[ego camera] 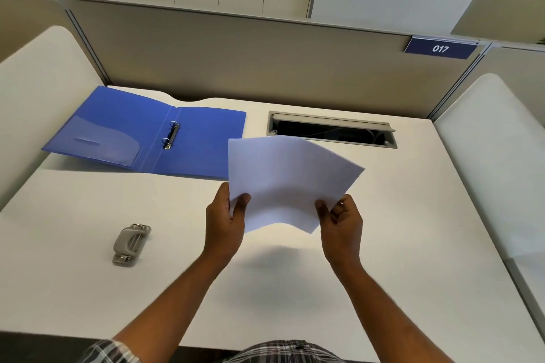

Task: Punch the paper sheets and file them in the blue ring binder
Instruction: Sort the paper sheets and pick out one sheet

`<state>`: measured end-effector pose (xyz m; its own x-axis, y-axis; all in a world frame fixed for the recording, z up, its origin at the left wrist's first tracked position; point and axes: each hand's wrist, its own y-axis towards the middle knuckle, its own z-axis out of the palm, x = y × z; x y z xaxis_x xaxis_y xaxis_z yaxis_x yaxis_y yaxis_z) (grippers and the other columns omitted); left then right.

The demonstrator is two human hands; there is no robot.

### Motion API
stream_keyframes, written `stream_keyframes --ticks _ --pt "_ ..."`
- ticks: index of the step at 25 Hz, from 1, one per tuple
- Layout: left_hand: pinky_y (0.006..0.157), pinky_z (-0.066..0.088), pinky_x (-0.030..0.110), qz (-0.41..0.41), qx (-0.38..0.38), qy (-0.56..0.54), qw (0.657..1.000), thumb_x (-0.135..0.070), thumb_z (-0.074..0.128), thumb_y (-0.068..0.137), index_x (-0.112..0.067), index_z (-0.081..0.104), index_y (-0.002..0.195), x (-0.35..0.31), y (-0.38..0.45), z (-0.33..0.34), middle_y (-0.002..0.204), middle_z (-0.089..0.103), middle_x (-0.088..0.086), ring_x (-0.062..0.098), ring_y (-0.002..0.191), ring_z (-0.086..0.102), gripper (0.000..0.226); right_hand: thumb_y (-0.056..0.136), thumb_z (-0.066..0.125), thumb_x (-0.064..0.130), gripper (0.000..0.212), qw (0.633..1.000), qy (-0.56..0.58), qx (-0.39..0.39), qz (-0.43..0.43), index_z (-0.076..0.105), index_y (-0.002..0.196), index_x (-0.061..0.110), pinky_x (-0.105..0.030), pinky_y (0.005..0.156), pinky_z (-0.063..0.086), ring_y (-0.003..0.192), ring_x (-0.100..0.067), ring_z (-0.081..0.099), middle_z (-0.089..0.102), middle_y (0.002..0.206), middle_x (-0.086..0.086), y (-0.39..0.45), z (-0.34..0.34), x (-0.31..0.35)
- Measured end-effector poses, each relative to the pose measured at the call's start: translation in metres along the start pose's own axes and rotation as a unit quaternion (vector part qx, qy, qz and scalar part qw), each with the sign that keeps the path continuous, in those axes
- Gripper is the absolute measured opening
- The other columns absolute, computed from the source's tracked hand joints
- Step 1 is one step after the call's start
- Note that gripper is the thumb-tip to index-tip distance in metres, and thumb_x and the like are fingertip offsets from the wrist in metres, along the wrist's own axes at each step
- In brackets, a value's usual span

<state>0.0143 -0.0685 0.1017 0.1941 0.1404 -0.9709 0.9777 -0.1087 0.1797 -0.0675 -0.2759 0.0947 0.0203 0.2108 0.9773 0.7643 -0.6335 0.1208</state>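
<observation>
White paper sheets [290, 182] hang above the middle of the white desk [413, 230], bowed upward. My left hand [225, 222] pinches their near left corner, thumb on top. My right hand [342, 225] pinches the near right corner. The blue ring binder [129, 132] lies open and flat at the far left, its metal rings [172, 135] on the spine; whether they are open I cannot tell. The paper's far left corner overlaps the binder's right cover in view. A grey hole punch [130, 244] sits on the desk at the near left, apart from both hands.
A grey cable hatch [331, 129] stands open at the back of the desk, behind the paper. Beige partition panels [265, 61] close the back, one bearing a blue plate marked 017 [441, 48]. White rounded side panels [483, 156] flank the desk left and right.
</observation>
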Motion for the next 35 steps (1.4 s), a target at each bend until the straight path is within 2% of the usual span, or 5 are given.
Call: stream_keyframes --ticks 8,14,21,29,35 --pt "0.076 0.052 0.027 -0.139 0.068 0.060 0.986 -0.012 0.047 0.102 -0.019 0.047 0.111 0.056 -0.030 0.003 0.100 0.063 -0.011 0.014 0.091 0.064 0.011 0.094 0.070 0.020 0.020 0.989 -0.092 0.056 0.099 0.061 0.092 0.038 -0.032 0.074 0.056 0.083 -0.009 0.070 0.073 0.091 0.012 -0.027 0.007 -0.039" --pt "0.071 0.045 0.017 -0.155 0.079 0.098 0.980 -0.013 0.046 0.102 -0.021 0.048 0.110 0.053 -0.012 0.000 0.099 0.061 -0.012 0.012 0.090 0.061 0.012 0.094 0.070 0.018 0.017 0.987 -0.059 0.093 0.115 0.068 0.107 0.028 -0.037 0.080 0.061 0.091 -0.017 0.075 0.078 0.099 0.006 -0.014 0.000 -0.041" --pt "0.087 0.053 0.039 -0.212 0.085 0.087 0.970 -0.021 0.048 0.101 -0.016 0.050 0.114 0.047 0.003 -0.007 0.115 0.063 0.003 0.025 0.100 0.063 0.014 0.095 0.070 0.015 0.025 0.973 -0.009 0.154 0.170 0.069 0.118 0.024 -0.042 0.085 0.063 0.098 -0.024 0.076 0.079 0.109 0.002 -0.004 -0.005 -0.043" --pt "0.084 0.047 0.007 -0.094 0.056 0.037 0.993 -0.019 0.057 0.098 -0.029 0.050 0.119 0.042 -0.010 -0.009 0.107 0.063 -0.027 -0.002 0.105 0.061 0.024 0.096 0.067 0.012 0.021 0.993 -0.071 0.053 0.077 0.067 0.109 0.028 -0.015 0.074 0.053 0.093 -0.003 0.069 0.074 0.100 0.014 -0.019 0.008 -0.034" --pt "0.087 0.047 0.009 -0.063 0.073 0.051 0.994 -0.019 0.050 0.101 -0.018 0.048 0.132 0.036 -0.008 -0.007 0.114 0.065 -0.010 0.001 0.108 0.061 0.031 0.095 0.069 0.012 0.016 0.993 -0.063 0.041 0.088 0.067 0.105 0.024 -0.014 0.073 0.051 0.090 0.003 0.068 0.073 0.099 0.013 -0.021 0.015 -0.030"
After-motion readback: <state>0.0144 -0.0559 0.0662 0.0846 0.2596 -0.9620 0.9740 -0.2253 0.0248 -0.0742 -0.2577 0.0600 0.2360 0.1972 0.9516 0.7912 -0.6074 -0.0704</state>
